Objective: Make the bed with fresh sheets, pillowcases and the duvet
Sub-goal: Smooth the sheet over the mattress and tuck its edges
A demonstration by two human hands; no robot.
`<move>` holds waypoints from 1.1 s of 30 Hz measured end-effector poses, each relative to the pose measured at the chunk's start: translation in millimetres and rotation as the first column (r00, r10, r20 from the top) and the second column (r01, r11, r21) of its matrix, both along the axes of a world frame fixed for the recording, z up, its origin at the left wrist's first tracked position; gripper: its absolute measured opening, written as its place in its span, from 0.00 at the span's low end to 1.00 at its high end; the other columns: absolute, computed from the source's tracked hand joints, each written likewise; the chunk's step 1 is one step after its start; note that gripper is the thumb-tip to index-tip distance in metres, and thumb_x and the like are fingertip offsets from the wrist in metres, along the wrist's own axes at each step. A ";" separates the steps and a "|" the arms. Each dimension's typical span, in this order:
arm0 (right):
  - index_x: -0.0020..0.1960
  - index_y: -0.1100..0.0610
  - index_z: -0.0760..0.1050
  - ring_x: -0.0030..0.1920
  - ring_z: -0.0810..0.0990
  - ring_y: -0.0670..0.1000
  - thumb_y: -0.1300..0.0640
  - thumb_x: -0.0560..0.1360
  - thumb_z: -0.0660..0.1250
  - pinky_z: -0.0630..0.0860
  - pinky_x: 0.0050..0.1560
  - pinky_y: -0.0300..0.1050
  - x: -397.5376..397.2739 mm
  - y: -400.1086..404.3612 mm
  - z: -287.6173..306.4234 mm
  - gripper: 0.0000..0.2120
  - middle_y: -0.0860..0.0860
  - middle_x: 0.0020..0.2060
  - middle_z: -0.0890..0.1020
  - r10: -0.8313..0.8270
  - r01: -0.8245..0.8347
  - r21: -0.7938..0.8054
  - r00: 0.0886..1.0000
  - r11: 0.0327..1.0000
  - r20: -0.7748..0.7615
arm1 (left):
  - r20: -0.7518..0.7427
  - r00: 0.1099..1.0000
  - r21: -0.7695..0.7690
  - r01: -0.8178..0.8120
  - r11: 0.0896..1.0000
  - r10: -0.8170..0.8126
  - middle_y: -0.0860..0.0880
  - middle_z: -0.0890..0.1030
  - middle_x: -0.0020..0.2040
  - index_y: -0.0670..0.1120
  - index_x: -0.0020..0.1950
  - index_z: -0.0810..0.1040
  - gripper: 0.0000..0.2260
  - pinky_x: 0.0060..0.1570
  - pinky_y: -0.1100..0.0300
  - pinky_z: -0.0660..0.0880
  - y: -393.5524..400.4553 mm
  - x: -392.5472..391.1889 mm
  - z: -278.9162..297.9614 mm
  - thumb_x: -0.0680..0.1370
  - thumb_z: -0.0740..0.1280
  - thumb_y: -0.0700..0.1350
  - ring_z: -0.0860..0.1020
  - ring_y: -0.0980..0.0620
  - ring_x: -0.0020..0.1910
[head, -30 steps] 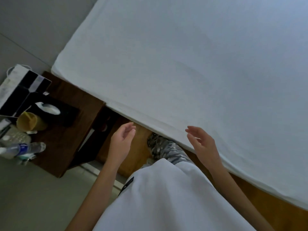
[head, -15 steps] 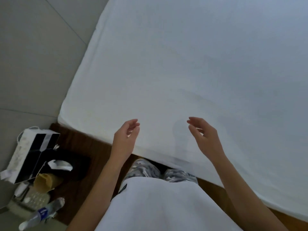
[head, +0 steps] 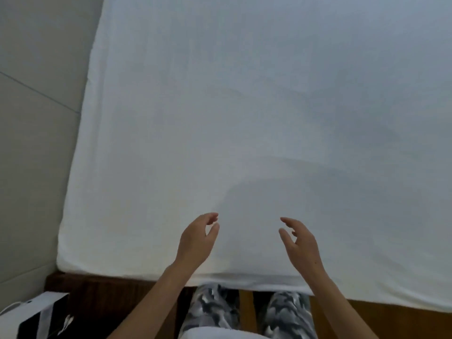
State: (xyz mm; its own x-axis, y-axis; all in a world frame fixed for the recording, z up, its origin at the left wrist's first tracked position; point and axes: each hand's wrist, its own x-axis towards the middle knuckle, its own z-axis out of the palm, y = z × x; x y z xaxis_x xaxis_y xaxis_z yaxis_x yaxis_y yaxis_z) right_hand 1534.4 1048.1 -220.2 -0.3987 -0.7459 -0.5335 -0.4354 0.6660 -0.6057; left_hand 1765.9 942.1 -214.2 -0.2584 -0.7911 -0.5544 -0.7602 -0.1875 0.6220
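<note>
Right now both hands hover just above the smooth white fitted sheet [head: 244, 118] that covers the mattress, near its edge closest to the person; the left hand [head: 197, 241] and the right hand [head: 299, 243] face each other with fingers loosely curved, each grip relaxed and holding nothing, and neither plainly touches the cloth. The sheet lies mostly flat, with a faint shallow crease and a soft shadow ahead of the hands, and its near hem runs along the dark wooden bed frame [head: 117, 282] in front of the person's camouflage-patterned trousers [head: 215, 311]. No pillowcase or duvet shows in this view, so the task looks to be at an early stage, with the sheet laid and the rest not yet on. The main risk from here is in smoothing or tucking: pressing down and sweeping outward too hard could drag the taut cloth towards one side and pull the left corner by the pale wall [head: 36, 143] off the mattress. Pinching the fabric in the middle would raise a ridge rather than flatten the crease. A knee leaning against the near hem could also trap it and leave a pucker. The black-and-white paper bag [head: 41, 316] at the lower left stands close to the left elbow and could be knocked by a wide sweep.
</note>
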 end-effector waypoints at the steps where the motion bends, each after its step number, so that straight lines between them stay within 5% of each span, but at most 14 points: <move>1: 0.65 0.55 0.74 0.63 0.74 0.51 0.57 0.78 0.64 0.71 0.65 0.49 3.4 -17.8 -19.6 0.15 0.50 0.62 0.77 -0.001 0.001 -0.011 1.000 1.000 -0.016 | 0.033 0.999 -0.034 0.037 0.999 -0.036 0.53 0.80 0.59 0.47 0.63 0.77 0.13 0.60 0.59 0.73 -17.8 0.4 -19.1 0.80 0.63 0.46 0.77 0.56 0.56; 4: 0.67 0.59 0.72 0.68 0.69 0.54 0.56 0.78 0.63 0.63 0.65 0.42 0.0 -79.3 -89.8 0.19 0.54 0.66 0.74 0.018 -0.024 -0.049 0.992 0.999 -0.128 | 0.116 0.988 -0.179 0.119 0.977 -0.099 0.48 0.78 0.63 0.45 0.65 0.76 0.18 0.62 0.56 0.70 -72.6 -13.7 -86.3 0.78 0.60 0.50 0.74 0.49 0.63; 8: 0.72 0.61 0.65 0.72 0.61 0.58 0.48 0.77 0.56 0.60 0.71 0.52 -45.8 -143.2 -185.7 0.27 0.60 0.72 0.66 -0.012 -0.047 -0.135 0.911 0.990 -0.412 | 0.207 0.963 -0.350 0.240 0.905 -0.175 0.43 0.67 0.73 0.43 0.71 0.70 0.21 0.71 0.51 0.61 -127.4 -48.7 -176.2 0.80 0.58 0.51 0.62 0.44 0.73; 12: 0.74 0.64 0.60 0.73 0.58 0.65 0.47 0.79 0.50 0.57 0.72 0.62 -44.7 -190.7 -283.2 0.29 0.65 0.73 0.60 0.112 -0.144 -0.009 0.808 0.990 -0.579 | 0.414 0.843 -0.437 0.514 0.738 -0.342 0.38 0.63 0.75 0.44 0.75 0.64 0.26 0.71 0.42 0.62 -183.7 -27.3 -294.0 0.80 0.53 0.54 0.62 0.39 0.74; 15: 0.75 0.65 0.57 0.74 0.57 0.65 0.46 0.78 0.50 0.53 0.72 0.61 46.0 -214.2 -329.5 0.31 0.66 0.74 0.58 0.291 -0.363 0.008 0.733 0.932 -0.615 | 0.481 0.860 -0.505 0.431 0.748 -0.171 0.40 0.60 0.77 0.45 0.76 0.61 0.27 0.73 0.44 0.56 -205.6 52.4 -349.2 0.80 0.53 0.56 0.59 0.40 0.75; 20: 0.77 0.62 0.50 0.77 0.49 0.59 0.43 0.79 0.49 0.44 0.75 0.53 222.4 -263.3 -333.7 0.33 0.62 0.76 0.51 0.523 -0.676 -0.071 0.628 0.733 -0.576 | 0.537 0.844 -0.533 0.329 0.779 0.011 0.44 0.54 0.79 0.47 0.78 0.55 0.29 0.75 0.51 0.45 -232.7 181.3 -345.2 0.81 0.51 0.59 0.52 0.44 0.78; 28: 0.76 0.65 0.48 0.77 0.46 0.58 0.44 0.80 0.47 0.42 0.76 0.52 426.5 -276.1 -332.8 0.33 0.62 0.76 0.50 0.693 -0.844 -0.103 0.496 0.526 -0.524 | 0.572 0.782 -0.555 0.147 0.819 0.248 0.42 0.53 0.79 0.47 0.78 0.53 0.30 0.75 0.50 0.45 -221.4 378.0 -342.2 0.80 0.53 0.59 0.51 0.43 0.78; 33: 0.77 0.65 0.47 0.77 0.45 0.57 0.43 0.80 0.49 0.38 0.75 0.51 516.0 -238.4 -329.7 0.35 0.60 0.77 0.49 0.809 -0.951 -0.086 0.299 0.298 -0.506 | 0.535 0.777 -0.575 0.046 0.817 0.333 0.40 0.55 0.78 0.44 0.78 0.55 0.31 0.75 0.53 0.46 -191.1 445.3 -343.3 0.80 0.53 0.59 0.52 0.44 0.77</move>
State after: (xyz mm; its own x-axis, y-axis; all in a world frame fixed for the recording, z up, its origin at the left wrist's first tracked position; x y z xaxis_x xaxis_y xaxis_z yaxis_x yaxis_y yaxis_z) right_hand 2050.4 809.7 -549.9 0.5468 -0.8149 -0.1922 -0.8124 -0.4610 -0.3571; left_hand 2211.2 751.0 -557.5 0.1112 -0.9934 -0.0268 -0.9898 -0.1132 0.0863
